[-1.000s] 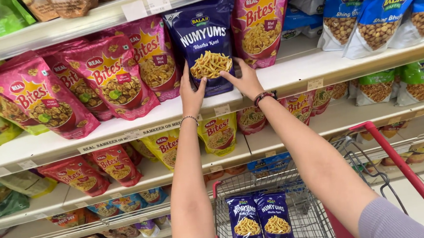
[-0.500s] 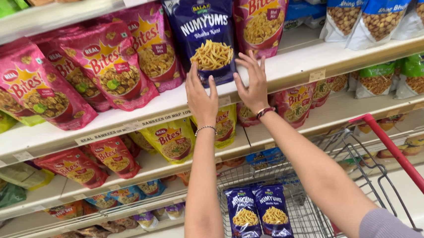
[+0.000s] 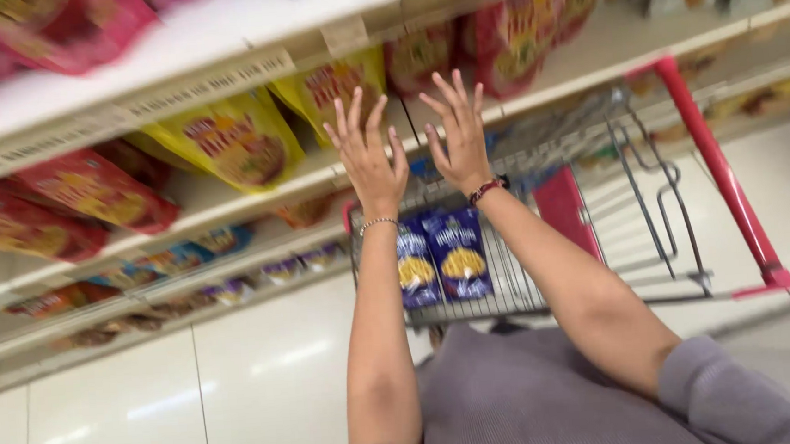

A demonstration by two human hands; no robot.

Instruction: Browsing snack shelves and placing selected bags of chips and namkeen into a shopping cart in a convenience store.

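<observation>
Both my hands are raised, empty, with fingers spread wide and palms facing the shelves; my left hand (image 3: 367,154) and right hand (image 3: 458,134) are side by side, neither grip closed on anything. Nearest them, just beyond the fingertips, yellow snack packets (image 3: 232,141) hang at the white shelf edge (image 3: 200,78). Well below my wrists, two dark blue snack packets (image 3: 442,263) stand upright side by side in the red-handled wire shopping cart (image 3: 653,204), long axes vertical.
</observation>
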